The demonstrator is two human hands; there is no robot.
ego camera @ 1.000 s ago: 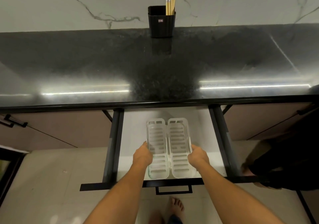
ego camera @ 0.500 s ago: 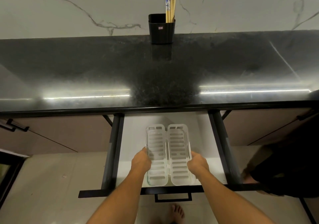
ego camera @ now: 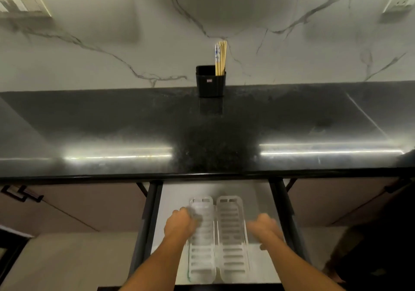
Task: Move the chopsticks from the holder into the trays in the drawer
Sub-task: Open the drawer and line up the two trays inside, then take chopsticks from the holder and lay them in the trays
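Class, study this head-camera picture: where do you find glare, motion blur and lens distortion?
Head view: two bright streaks of glare lie across the black countertop; both the left hand and right hand over the trays are motion-blurred; the wide-angle lens bows the counter's front edge; the chopsticks look fairly sharp.

- chopsticks (ego camera: 220, 58): bundle upright in right side of black holder (ego camera: 210, 81), well beyond both hands
- two clear slotted trays (ego camera: 219, 239): side by side in open drawer (ego camera: 170, 201), between the hands

Right hand (ego camera: 263, 224) — now off trays (ego camera: 231, 241)
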